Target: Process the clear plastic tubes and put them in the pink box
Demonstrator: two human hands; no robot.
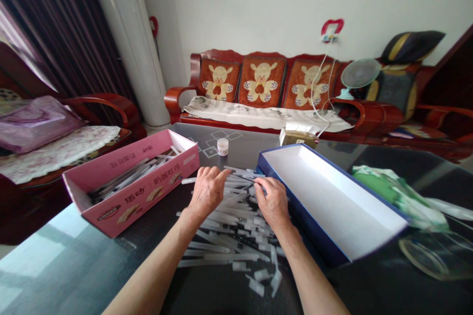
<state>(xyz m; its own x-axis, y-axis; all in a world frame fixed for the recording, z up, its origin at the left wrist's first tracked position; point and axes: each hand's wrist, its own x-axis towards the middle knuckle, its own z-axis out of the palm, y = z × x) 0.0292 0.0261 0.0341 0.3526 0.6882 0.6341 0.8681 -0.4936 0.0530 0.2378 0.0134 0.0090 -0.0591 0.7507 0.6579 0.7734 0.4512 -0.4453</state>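
Observation:
Frosted white pen tubes [221, 214] and short pen caps [261, 274] lie in a loose heap on the dark table between my arms. At the far end of the heap, my left hand [207, 188] is closed, with the end of a whitish pen [188, 181] sticking out on its left side. My right hand [272, 199] pinches with thumb and forefinger beside the blue box; the small piece at its fingertips is too hidden to name. The pink carton [148, 184] on the left holds several pens [138, 171].
To the right stands a blue box [332, 192] with a white inside. Beyond my hands are a small white jar [222, 147] and a tissue box [298, 137]. A green-and-white plastic bag [402, 197] lies at the right. A wooden sofa [258, 113] stands behind the table.

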